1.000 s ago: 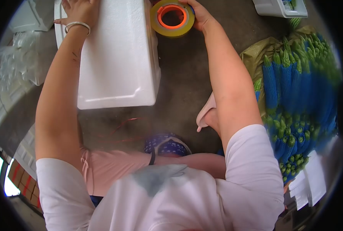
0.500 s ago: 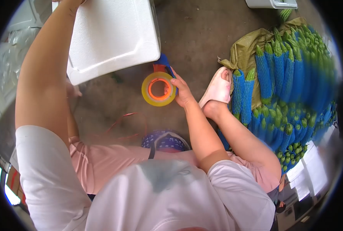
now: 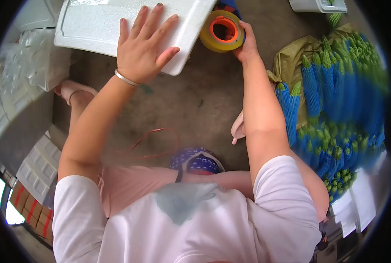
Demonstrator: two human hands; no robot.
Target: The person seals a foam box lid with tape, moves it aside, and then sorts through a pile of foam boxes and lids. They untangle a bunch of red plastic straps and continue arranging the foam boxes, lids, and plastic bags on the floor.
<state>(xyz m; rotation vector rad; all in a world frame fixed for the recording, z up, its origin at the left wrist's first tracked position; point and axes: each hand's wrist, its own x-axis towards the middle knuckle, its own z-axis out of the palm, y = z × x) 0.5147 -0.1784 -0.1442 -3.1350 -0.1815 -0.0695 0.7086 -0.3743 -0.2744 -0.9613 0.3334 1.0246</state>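
Observation:
A white foam box (image 3: 90,26) lies on the concrete floor at the top of the head view, with shiny tape along its far edge. My left hand (image 3: 143,48) rests flat on its lid, fingers spread, a silver bangle on the wrist. My right hand (image 3: 247,44) grips a yellow tape roll (image 3: 220,31) with an orange core on a blue dispenser, held against the box's right corner.
A big pile of green vegetables in blue foam netting (image 3: 336,114) lies on a sack at the right. Another white foam box (image 3: 318,5) is at the top right. Foam lids and clear bags (image 3: 24,74) lie left. A red string (image 3: 154,142) is on the floor.
The tape roll went from the box's far side down to the floor, then back up to the box's right corner. The box turned, and my left hand now lies flat on its lid.

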